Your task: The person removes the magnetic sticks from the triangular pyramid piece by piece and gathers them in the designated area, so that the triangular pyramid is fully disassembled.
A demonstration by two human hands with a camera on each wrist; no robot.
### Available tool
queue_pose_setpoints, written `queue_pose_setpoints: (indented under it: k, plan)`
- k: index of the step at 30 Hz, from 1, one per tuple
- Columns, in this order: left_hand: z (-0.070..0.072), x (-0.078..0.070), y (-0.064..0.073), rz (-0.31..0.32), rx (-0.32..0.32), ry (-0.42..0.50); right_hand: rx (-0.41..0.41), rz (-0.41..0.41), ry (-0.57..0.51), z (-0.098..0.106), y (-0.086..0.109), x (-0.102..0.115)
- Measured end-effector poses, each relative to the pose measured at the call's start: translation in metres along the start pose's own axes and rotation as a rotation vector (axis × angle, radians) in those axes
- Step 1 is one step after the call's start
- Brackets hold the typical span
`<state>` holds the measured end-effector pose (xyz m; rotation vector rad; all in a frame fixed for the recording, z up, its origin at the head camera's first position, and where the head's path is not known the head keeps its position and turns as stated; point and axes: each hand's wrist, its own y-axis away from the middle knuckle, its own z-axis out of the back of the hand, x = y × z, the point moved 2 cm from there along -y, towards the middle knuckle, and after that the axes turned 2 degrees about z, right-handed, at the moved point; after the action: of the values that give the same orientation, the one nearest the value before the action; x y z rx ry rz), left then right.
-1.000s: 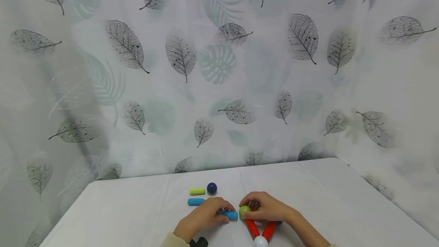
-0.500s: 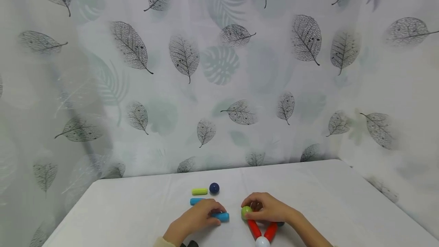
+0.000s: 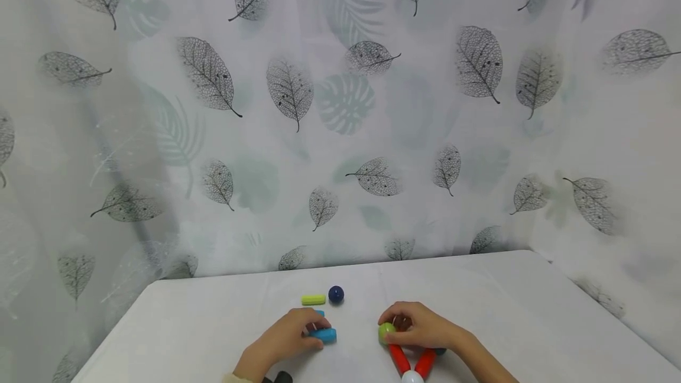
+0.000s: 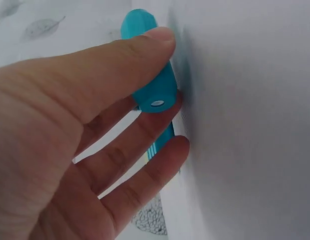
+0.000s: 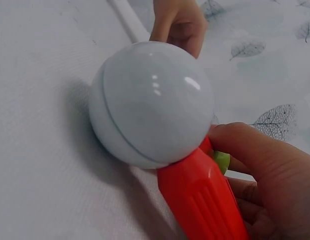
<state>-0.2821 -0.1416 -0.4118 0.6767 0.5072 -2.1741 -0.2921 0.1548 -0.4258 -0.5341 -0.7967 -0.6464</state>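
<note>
Apparently mid-assembly: left hand (image 3: 286,332) pinched blue rod (image 3: 326,335) close to desk (image 3: 479,294), apart from green ball (image 3: 386,332), which right hand (image 3: 421,325) gripped beside red rod (image 3: 399,360). Next joint likely called for aligning rod with ball.

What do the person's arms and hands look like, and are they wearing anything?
Both the left hand and the right hand are bare, with no gloves and no rings on the fingers that show. A bit of cream sleeve peeks out at the left wrist. Beside it is a rounded black object, maybe the wrist camera. The right forearm shows no sleeve in view.
</note>
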Motion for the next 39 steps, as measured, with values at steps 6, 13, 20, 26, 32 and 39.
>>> queue_pose_setpoints:
  k: [6,13,20,26,32,39]
  plan:
    - [0.008,0.003,0.003,0.038,-0.011,-0.038,-0.005,0.017,0.002,0.0,0.002,0.001]
    - [0.014,0.006,0.007,0.085,-0.028,-0.12,0.007,0.003,-0.001,0.0,0.001,0.001]
    - [0.013,0.005,0.011,0.136,-0.064,-0.181,0.018,-0.008,-0.01,0.0,0.0,0.001]
    - [0.012,0.005,0.009,0.156,-0.054,-0.176,0.02,-0.014,-0.007,0.0,-0.001,0.001]
    - [0.012,0.003,0.008,0.165,-0.049,-0.17,0.024,-0.023,-0.013,0.002,-0.001,0.006]
    - [0.012,-0.003,0.005,0.166,-0.057,-0.188,0.04,-0.041,0.033,0.006,0.0,0.006]
